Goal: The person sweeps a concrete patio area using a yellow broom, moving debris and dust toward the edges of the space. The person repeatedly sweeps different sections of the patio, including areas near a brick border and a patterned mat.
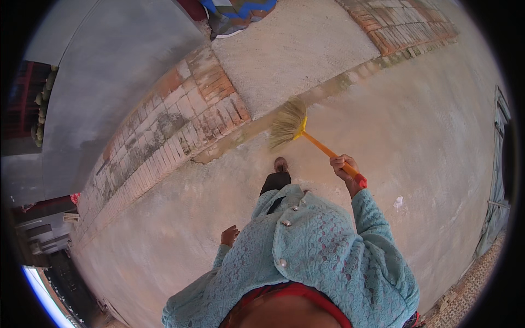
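Note:
My right hand is wrapped around the orange handle of a broom, close to its red end. The handle slants up and left to a yellow collar. From there a fan of pale straw bristles spreads over the concrete near a low ledge line. My left hand hangs beside my body, its fingers loosely curled with nothing visible in them. Light blue knitted sleeves cover both arms. One brown shoe shows on the floor below the bristles.
A low brick edging runs along the left, with more brick edging at upper right. Between them a concrete ramp rises toward a patterned cloth. A small pale scrap lies on the concrete floor at right.

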Demonstrator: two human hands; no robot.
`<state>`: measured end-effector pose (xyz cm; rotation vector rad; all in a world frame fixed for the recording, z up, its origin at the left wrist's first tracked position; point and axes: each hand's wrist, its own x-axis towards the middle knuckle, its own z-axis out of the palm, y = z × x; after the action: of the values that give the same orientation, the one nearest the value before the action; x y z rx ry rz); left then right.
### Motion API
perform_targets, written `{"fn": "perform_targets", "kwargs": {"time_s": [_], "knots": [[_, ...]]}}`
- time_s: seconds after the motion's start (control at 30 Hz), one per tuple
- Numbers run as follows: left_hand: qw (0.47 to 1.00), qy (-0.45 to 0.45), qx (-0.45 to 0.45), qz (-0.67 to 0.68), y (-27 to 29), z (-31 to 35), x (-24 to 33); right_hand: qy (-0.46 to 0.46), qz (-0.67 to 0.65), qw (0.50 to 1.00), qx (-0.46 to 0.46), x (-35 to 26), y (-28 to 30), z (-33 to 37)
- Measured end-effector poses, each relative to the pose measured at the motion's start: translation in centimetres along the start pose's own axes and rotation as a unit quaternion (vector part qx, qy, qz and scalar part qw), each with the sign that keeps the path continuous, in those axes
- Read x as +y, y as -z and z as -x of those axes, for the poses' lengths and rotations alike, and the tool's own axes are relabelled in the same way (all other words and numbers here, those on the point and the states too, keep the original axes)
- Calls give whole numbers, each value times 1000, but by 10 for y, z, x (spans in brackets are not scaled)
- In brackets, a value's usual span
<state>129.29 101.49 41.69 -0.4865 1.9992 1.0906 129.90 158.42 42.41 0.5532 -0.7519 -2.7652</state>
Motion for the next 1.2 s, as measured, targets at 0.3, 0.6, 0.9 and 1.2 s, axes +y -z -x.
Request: {"fn": "perform_targets", "kwargs": {"time_s": [0.3, 0.6, 0.9, 1.2], "knots": [[999, -36, -14, 11, 1, -81, 178, 251, 236, 928, 144, -47, -93, 41], [1000, -10, 11, 5, -38, -101, 280, 216, 73, 973, -42, -26, -135, 60], [980, -105, 20, -167, -109, -55, 356, 124, -68, 989, -51, -202, -136, 47], [995, 8, 40, -94, -128, -66, 351, 294, 113, 949, 24, -287, -230, 76]]}}
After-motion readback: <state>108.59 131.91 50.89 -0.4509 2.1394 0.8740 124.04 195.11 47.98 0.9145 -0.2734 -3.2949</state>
